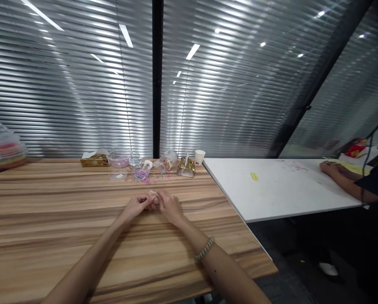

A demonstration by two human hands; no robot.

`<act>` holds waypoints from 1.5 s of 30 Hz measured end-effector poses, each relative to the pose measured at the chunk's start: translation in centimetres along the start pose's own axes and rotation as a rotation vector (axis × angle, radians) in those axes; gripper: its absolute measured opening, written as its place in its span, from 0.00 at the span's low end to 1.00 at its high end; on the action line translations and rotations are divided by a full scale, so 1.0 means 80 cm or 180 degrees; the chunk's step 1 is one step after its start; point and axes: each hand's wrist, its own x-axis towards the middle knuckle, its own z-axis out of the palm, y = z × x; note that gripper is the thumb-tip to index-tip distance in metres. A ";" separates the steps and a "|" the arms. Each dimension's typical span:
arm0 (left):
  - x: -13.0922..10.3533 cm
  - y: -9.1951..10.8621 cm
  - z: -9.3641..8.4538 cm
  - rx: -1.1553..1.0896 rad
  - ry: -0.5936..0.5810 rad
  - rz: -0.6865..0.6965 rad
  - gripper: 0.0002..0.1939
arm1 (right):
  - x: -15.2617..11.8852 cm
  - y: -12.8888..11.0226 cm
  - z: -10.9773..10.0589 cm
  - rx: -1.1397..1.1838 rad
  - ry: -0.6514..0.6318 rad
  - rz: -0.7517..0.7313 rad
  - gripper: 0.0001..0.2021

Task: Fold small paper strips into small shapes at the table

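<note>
The left hand (139, 205) and right hand (170, 207) pinch a small pale piece (152, 193) above the wood-grain table (43, 215).

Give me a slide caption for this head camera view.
Left hand and right hand hold a small pale item at a striped wooden table.

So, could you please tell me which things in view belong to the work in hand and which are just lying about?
Seemingly in use:
pale piece, between left hand and right hand
perhaps coloured bits

Seemingly just lying about:
tissue box
cup
yellow item
</note>
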 end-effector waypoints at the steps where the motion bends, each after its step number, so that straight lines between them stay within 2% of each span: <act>1: -0.001 0.001 0.002 -0.0038 0.0032 0.0055 0.21 | 0.001 0.000 -0.001 -0.0006 0.0072 0.0121 0.13; 5: -0.010 0.016 0.012 0.0301 0.0244 0.0700 0.14 | 0.005 0.001 -0.003 -0.0023 0.0201 0.0503 0.15; 7: -0.017 0.024 0.016 0.0520 0.0343 0.1094 0.10 | 0.006 0.002 -0.004 -0.0013 0.0145 0.0523 0.14; 9: -0.022 0.030 0.017 0.0524 0.0369 0.1223 0.08 | 0.006 0.001 -0.004 -0.0007 0.0083 0.0504 0.14; 14: -0.018 0.028 0.013 0.0007 0.0134 0.0588 0.11 | 0.004 -0.001 -0.003 -0.0041 0.0119 0.0529 0.15; 17: -0.010 0.020 0.013 -0.0917 0.0017 0.0188 0.11 | 0.002 -0.002 -0.001 0.0054 0.0281 0.0447 0.16; 22: -0.004 0.011 0.017 -0.2678 0.0035 -0.0466 0.10 | -0.002 -0.004 0.002 0.0059 0.0277 -0.0286 0.15; 26: -0.005 0.014 0.015 -0.3177 0.0155 -0.0973 0.12 | 0.001 -0.003 -0.004 -0.0201 -0.0001 -0.0824 0.13; 29: -0.004 0.015 0.009 -0.3033 0.0329 -0.1132 0.07 | 0.004 0.000 -0.012 -0.0316 -0.0170 -0.0989 0.13; 32: -0.002 0.011 0.005 -0.2551 0.0497 -0.1016 0.03 | 0.007 0.005 -0.016 -0.0410 -0.0215 -0.1088 0.12; 38: -0.004 0.005 0.006 -0.1622 0.0518 -0.0543 0.13 | 0.008 0.013 -0.013 -0.0582 -0.0293 -0.1062 0.13; 45: -0.004 0.004 0.006 -0.0938 0.0438 -0.0418 0.19 | 0.007 0.014 -0.018 -0.0544 -0.0441 -0.0836 0.13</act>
